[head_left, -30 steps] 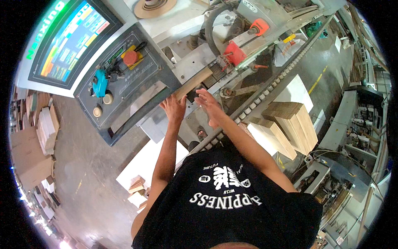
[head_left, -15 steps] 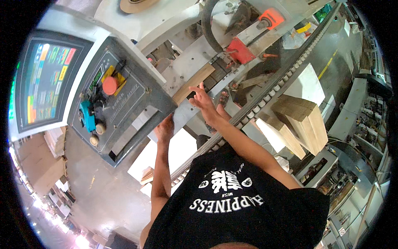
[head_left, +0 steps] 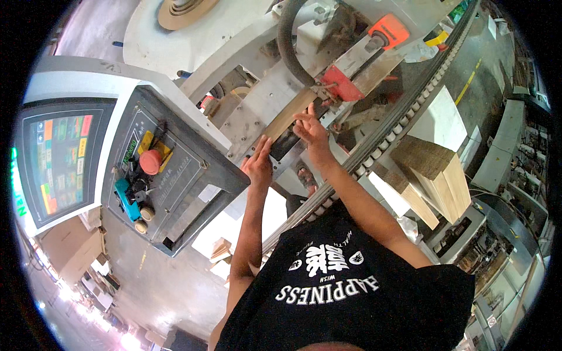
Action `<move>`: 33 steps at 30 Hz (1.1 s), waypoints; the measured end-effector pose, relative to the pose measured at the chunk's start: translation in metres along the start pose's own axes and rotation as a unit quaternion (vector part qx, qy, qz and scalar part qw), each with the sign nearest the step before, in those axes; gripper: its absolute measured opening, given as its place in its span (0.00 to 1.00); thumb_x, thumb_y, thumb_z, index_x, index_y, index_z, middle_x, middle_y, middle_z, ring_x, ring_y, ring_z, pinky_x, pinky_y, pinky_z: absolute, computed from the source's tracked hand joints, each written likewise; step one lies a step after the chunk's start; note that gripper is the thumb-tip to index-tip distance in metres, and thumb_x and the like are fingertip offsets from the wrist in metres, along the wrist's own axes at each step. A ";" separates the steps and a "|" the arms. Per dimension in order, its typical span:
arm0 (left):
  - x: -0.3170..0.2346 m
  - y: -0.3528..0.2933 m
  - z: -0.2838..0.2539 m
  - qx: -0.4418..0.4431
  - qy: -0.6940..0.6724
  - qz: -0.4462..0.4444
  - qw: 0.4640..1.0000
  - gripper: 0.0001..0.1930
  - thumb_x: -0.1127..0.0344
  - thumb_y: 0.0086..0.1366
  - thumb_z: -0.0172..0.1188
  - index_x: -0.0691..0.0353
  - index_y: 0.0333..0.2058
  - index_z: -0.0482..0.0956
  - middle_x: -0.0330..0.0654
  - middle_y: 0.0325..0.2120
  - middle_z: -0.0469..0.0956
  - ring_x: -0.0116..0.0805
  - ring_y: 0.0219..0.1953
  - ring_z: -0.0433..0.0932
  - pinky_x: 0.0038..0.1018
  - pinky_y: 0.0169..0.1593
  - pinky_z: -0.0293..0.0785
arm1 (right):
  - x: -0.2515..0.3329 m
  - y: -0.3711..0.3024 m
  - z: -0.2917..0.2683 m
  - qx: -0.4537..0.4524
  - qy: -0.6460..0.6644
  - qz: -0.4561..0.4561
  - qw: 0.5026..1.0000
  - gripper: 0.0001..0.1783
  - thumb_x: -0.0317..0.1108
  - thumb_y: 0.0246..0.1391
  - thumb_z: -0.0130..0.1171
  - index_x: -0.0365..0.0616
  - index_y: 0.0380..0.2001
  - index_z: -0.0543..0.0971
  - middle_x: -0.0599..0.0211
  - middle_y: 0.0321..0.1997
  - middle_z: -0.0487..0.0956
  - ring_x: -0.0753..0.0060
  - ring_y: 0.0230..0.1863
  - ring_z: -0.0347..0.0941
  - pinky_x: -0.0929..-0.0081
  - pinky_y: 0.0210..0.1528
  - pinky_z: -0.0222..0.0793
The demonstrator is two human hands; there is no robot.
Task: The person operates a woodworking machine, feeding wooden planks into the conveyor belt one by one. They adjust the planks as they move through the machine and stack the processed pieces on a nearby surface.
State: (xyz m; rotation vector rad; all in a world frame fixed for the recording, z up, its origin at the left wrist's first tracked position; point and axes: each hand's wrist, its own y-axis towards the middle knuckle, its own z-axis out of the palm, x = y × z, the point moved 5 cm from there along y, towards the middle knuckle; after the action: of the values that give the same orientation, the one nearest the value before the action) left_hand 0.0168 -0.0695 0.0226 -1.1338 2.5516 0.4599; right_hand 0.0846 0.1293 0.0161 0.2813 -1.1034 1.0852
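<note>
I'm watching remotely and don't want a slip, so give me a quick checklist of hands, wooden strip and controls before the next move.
1. Left hand at the strip's near end: ok, fingertips there.
2. Right hand clear of the red block: cannot tell; fingertips are near it, beside the strip.
3. Wooden strip pressed flat on the machine: cannot tell from above.
4. Red button uncovered: ok, cables lie beside it.
5. Screen lit: ok.

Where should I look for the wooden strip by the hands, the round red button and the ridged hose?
Wooden strip [head_left: 286,118], head view: middle of its upper face.
Red button [head_left: 150,162], head view: its rounded top.
Ridged hose [head_left: 285,48], head view: its curved middle.
</note>
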 end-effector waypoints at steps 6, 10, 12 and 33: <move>-0.032 0.022 0.024 -0.026 0.026 -0.034 0.999 0.31 0.71 0.64 0.63 0.38 0.65 0.82 0.25 0.66 0.79 0.34 0.29 0.82 0.30 0.39 0.75 | -0.007 0.000 -0.017 0.002 -0.024 0.027 0.999 0.30 0.45 0.61 0.76 0.46 0.63 0.80 0.46 0.88 0.43 0.58 0.83 0.55 0.62 0.80 0.58; -0.045 0.034 0.032 -0.063 -0.001 -0.007 0.998 0.31 0.73 0.63 0.64 0.41 0.64 0.81 0.25 0.67 0.79 0.34 0.33 0.86 0.34 0.42 0.74 | -0.018 -0.036 -0.002 0.084 -0.004 0.022 0.996 0.30 0.36 0.64 0.73 0.42 0.66 0.77 0.53 0.83 0.60 0.63 0.75 0.68 0.63 0.77 0.64; -0.061 0.052 0.027 -0.023 -0.032 -0.008 0.999 0.30 0.72 0.64 0.63 0.41 0.64 0.81 0.26 0.67 0.79 0.36 0.35 0.87 0.35 0.42 0.75 | -0.015 -0.056 -0.002 0.092 -0.077 0.013 0.993 0.29 0.36 0.64 0.72 0.42 0.65 0.77 0.56 0.80 0.66 0.63 0.73 0.70 0.62 0.76 0.66; -0.089 -0.034 0.012 -0.060 -0.143 -0.094 0.983 0.12 0.56 0.72 0.67 0.52 0.47 0.91 0.42 0.41 0.91 0.47 0.42 0.90 0.41 0.45 0.84 | 0.177 -0.355 -0.289 -0.183 -0.782 0.007 0.595 0.42 0.45 0.52 0.77 0.48 0.68 0.75 0.57 0.66 0.81 0.45 0.66 0.75 0.52 0.73 0.68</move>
State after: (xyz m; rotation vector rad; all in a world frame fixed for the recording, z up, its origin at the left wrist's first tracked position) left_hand 0.1011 -0.0276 0.0426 -1.2373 2.1736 0.6810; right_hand 0.5466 0.2466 0.1339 0.9881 -2.8547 0.3219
